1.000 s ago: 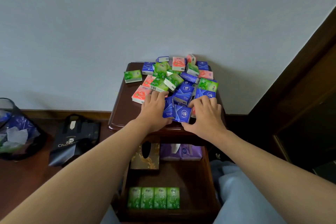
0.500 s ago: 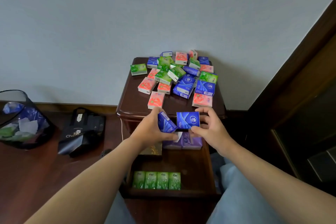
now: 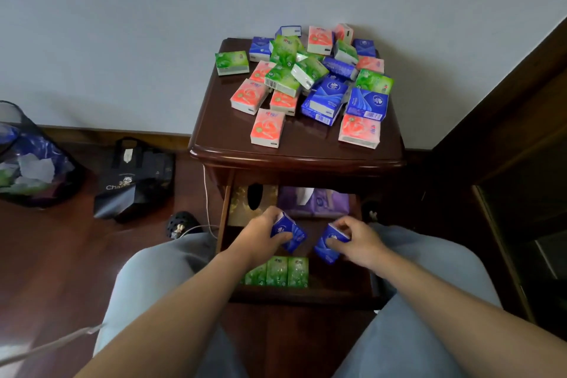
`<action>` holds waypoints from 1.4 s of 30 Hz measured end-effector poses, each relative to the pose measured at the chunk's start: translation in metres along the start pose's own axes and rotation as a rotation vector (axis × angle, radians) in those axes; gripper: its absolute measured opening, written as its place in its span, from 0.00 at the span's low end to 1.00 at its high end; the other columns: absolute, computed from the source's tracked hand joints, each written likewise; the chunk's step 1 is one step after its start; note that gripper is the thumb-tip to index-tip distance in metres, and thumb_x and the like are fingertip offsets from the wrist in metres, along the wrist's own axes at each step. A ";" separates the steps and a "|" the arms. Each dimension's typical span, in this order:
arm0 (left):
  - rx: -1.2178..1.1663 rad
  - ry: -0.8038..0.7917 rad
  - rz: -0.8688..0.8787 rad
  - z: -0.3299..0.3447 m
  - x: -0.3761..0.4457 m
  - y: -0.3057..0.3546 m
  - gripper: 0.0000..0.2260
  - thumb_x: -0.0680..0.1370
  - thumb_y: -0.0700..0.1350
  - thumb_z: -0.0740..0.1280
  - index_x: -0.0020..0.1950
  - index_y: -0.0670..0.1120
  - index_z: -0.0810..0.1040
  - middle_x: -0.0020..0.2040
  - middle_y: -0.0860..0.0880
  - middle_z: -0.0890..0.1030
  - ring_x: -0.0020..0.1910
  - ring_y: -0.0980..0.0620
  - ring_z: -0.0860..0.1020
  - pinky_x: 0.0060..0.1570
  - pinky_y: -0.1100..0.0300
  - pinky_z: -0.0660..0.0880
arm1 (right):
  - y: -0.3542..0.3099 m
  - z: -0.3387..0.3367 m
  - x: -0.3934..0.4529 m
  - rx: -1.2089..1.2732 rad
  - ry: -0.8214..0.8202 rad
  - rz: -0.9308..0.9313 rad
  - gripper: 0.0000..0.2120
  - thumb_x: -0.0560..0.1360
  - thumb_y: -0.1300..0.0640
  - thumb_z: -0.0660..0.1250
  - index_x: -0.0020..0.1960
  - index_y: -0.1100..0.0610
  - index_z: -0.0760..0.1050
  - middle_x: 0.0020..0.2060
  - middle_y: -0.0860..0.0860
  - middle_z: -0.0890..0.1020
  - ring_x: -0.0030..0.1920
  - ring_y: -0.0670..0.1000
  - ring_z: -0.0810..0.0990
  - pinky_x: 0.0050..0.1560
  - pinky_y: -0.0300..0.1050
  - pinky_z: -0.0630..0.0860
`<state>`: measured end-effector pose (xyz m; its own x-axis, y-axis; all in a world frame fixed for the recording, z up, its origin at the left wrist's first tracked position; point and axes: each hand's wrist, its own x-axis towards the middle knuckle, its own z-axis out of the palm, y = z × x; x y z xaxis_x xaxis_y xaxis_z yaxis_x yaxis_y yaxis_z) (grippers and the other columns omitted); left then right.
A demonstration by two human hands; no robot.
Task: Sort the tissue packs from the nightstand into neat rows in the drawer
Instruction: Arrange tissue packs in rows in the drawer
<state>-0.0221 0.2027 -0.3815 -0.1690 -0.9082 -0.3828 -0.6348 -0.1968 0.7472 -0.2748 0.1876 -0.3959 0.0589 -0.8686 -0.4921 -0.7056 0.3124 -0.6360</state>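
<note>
A person seated before a dark wooden nightstand (image 3: pixel 294 159) holds two blue tissue packs over its open drawer (image 3: pixel 306 293). The left hand (image 3: pixel 260 235) has its fingers curled round one blue pack (image 3: pixel 290 232), thumb across its face; the right hand (image 3: pixel 357 241) pinches a second blue pack (image 3: pixel 328 247) between thumb and bent fingers. Both packs are tilted and sit just above a row of green packs (image 3: pixel 282 271) lined side by side along the drawer's near edge. At the back of the drawer lie a gold tissue box (image 3: pixel 242 202) and, beside it, a purple tissue pack (image 3: pixel 322 202).

On the polished worktop of the nightstand a loose heap of tissue packs (image 3: pixel 310 77) in green, pink and blue spreads toward the pale wall (image 3: pixel 153 24), some stacked on others, with two pink packs lying apart nearer the front edge. On the reddish wood floor to the left stand a black bag (image 3: pixel 135 178) with white lettering and a mesh waste bin (image 3: pixel 27 159) holding paper and wrappers. A thin white cable (image 3: pixel 207 193) runs down beside the nightstand. Dark wooden furniture (image 3: pixel 506 163) fills the right side of the room.
</note>
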 end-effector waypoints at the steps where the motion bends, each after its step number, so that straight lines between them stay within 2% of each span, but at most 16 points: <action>1: -0.007 -0.004 -0.023 0.004 0.002 -0.005 0.11 0.81 0.47 0.71 0.59 0.51 0.72 0.49 0.52 0.82 0.48 0.53 0.81 0.47 0.58 0.76 | 0.006 0.005 0.005 -0.075 -0.049 0.001 0.15 0.77 0.54 0.77 0.62 0.53 0.80 0.55 0.51 0.85 0.54 0.52 0.84 0.57 0.52 0.82; 3: -0.017 -0.022 -0.066 0.011 0.007 -0.015 0.12 0.82 0.47 0.70 0.63 0.50 0.73 0.52 0.51 0.82 0.50 0.53 0.81 0.49 0.57 0.75 | 0.016 0.016 0.015 -0.231 -0.134 0.008 0.14 0.79 0.54 0.73 0.64 0.51 0.80 0.59 0.51 0.84 0.58 0.50 0.83 0.59 0.47 0.80; 7: -0.003 -0.051 -0.118 0.020 0.014 -0.035 0.13 0.83 0.45 0.67 0.66 0.47 0.74 0.49 0.51 0.81 0.45 0.56 0.79 0.42 0.61 0.72 | 0.025 0.040 0.032 -0.394 -0.232 0.051 0.17 0.79 0.54 0.72 0.67 0.50 0.76 0.65 0.52 0.80 0.63 0.53 0.80 0.62 0.45 0.77; 11: -0.015 -0.072 -0.193 0.023 0.021 -0.044 0.12 0.84 0.44 0.66 0.67 0.45 0.74 0.55 0.45 0.82 0.51 0.47 0.81 0.49 0.55 0.75 | 0.031 0.058 0.045 -0.436 -0.274 0.091 0.10 0.78 0.57 0.73 0.54 0.48 0.74 0.61 0.53 0.82 0.60 0.53 0.81 0.55 0.41 0.75; 14: -0.052 -0.075 -0.218 0.025 0.025 -0.045 0.12 0.84 0.45 0.67 0.67 0.45 0.74 0.55 0.45 0.82 0.52 0.47 0.81 0.49 0.56 0.76 | 0.038 0.066 0.049 -0.469 -0.253 0.090 0.12 0.77 0.60 0.72 0.59 0.50 0.80 0.63 0.55 0.80 0.62 0.54 0.81 0.60 0.41 0.75; 17: -0.093 -0.055 -0.240 0.027 0.024 -0.046 0.11 0.83 0.45 0.67 0.65 0.46 0.75 0.51 0.50 0.82 0.47 0.54 0.79 0.40 0.62 0.72 | 0.041 0.069 0.051 -0.504 -0.265 0.096 0.15 0.78 0.57 0.73 0.63 0.50 0.79 0.66 0.55 0.73 0.65 0.55 0.78 0.65 0.41 0.71; 20: -0.132 -0.040 -0.260 0.028 0.023 -0.047 0.11 0.83 0.45 0.67 0.65 0.45 0.76 0.47 0.53 0.81 0.44 0.58 0.78 0.37 0.65 0.70 | 0.042 0.069 0.050 -0.525 -0.292 0.118 0.18 0.78 0.54 0.75 0.66 0.50 0.77 0.68 0.55 0.73 0.67 0.56 0.76 0.67 0.45 0.72; 23: -0.150 -0.045 -0.281 0.027 0.022 -0.045 0.13 0.83 0.45 0.68 0.67 0.44 0.75 0.50 0.49 0.82 0.45 0.54 0.80 0.38 0.63 0.71 | 0.039 0.069 0.050 -0.555 -0.258 0.096 0.19 0.77 0.55 0.75 0.66 0.54 0.77 0.68 0.55 0.74 0.68 0.55 0.76 0.68 0.46 0.73; 26: -0.201 -0.056 -0.283 0.027 0.020 -0.043 0.17 0.82 0.41 0.69 0.71 0.43 0.73 0.53 0.49 0.83 0.49 0.54 0.81 0.43 0.62 0.74 | 0.034 0.066 0.047 -0.579 -0.285 0.072 0.17 0.79 0.54 0.73 0.67 0.53 0.80 0.69 0.54 0.74 0.69 0.55 0.76 0.70 0.47 0.73; 30: -0.262 -0.050 -0.274 0.025 0.016 -0.040 0.21 0.80 0.38 0.71 0.72 0.48 0.72 0.53 0.51 0.82 0.51 0.56 0.82 0.45 0.61 0.78 | 0.020 0.052 0.042 -0.563 -0.353 0.078 0.20 0.79 0.54 0.72 0.70 0.52 0.78 0.70 0.53 0.77 0.69 0.55 0.78 0.69 0.50 0.76; 32: -0.256 -0.039 -0.242 0.023 0.014 -0.035 0.19 0.79 0.37 0.71 0.69 0.47 0.74 0.53 0.49 0.83 0.52 0.53 0.83 0.51 0.55 0.81 | 0.010 0.041 0.041 -0.475 -0.229 0.007 0.19 0.77 0.61 0.70 0.67 0.52 0.80 0.67 0.52 0.80 0.66 0.54 0.79 0.67 0.48 0.77; 34: -0.248 -0.031 -0.219 0.021 0.015 -0.034 0.15 0.79 0.36 0.72 0.64 0.46 0.77 0.54 0.46 0.84 0.53 0.50 0.84 0.55 0.53 0.82 | -0.002 0.034 0.042 -0.253 -0.095 -0.060 0.19 0.76 0.64 0.69 0.64 0.50 0.82 0.62 0.49 0.83 0.63 0.51 0.81 0.63 0.44 0.77; 36: -0.228 -0.025 -0.180 0.020 0.015 -0.026 0.13 0.79 0.35 0.72 0.60 0.47 0.78 0.53 0.48 0.84 0.52 0.51 0.83 0.52 0.60 0.80 | -0.014 0.022 0.040 0.066 -0.177 -0.047 0.17 0.77 0.64 0.70 0.61 0.45 0.81 0.57 0.44 0.86 0.60 0.48 0.84 0.55 0.39 0.79; 38: -0.214 -0.028 -0.133 0.021 0.016 -0.017 0.13 0.78 0.35 0.72 0.59 0.47 0.79 0.52 0.49 0.84 0.49 0.53 0.82 0.46 0.69 0.77 | -0.018 0.013 0.036 0.205 -0.337 -0.069 0.16 0.77 0.58 0.75 0.61 0.43 0.80 0.56 0.44 0.86 0.58 0.43 0.85 0.51 0.36 0.80; 40: -0.220 -0.028 -0.098 0.024 0.016 -0.007 0.14 0.77 0.37 0.74 0.62 0.46 0.79 0.51 0.48 0.84 0.48 0.52 0.82 0.42 0.71 0.76 | -0.015 0.006 0.033 0.078 -0.360 -0.169 0.22 0.72 0.51 0.81 0.63 0.41 0.78 0.55 0.43 0.84 0.55 0.41 0.84 0.53 0.37 0.79; 42: -0.244 -0.020 -0.083 0.028 0.016 0.005 0.18 0.76 0.39 0.76 0.64 0.46 0.76 0.51 0.47 0.83 0.47 0.53 0.81 0.42 0.70 0.76 | -0.012 0.001 0.028 -0.069 -0.342 -0.234 0.28 0.69 0.46 0.82 0.64 0.35 0.73 0.55 0.40 0.81 0.51 0.38 0.82 0.49 0.35 0.79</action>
<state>-0.0490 0.1975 -0.3993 -0.1408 -0.8781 -0.4573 -0.4470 -0.3558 0.8208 -0.2641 0.1603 -0.4026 0.4459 -0.7315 -0.5158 -0.6907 0.0853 -0.7181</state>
